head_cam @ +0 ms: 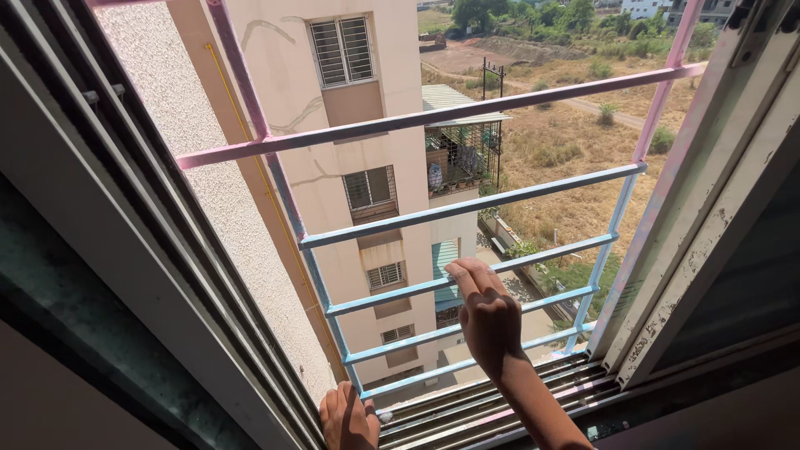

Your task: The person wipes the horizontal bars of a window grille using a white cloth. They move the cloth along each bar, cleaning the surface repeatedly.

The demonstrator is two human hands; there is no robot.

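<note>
I look out through an open window with a metal grille [467, 206] of horizontal bars, pink at the top and light blue lower down. My right hand [487, 315] reaches out and curls its fingers over one of the lower blue bars [550, 254]. My left hand [347, 419] rests on the bottom window track [467, 406] near the grille's lower left corner, fingers together and flat on the sill. Nothing else is in either hand.
The window frame's left jamb [125, 250] and the slid-aside sash [708, 233] border the opening. Outside stands a beige apartment block [367, 142] with barred windows and a caged balcony [462, 154]. Dry grassy ground and trees lie beyond.
</note>
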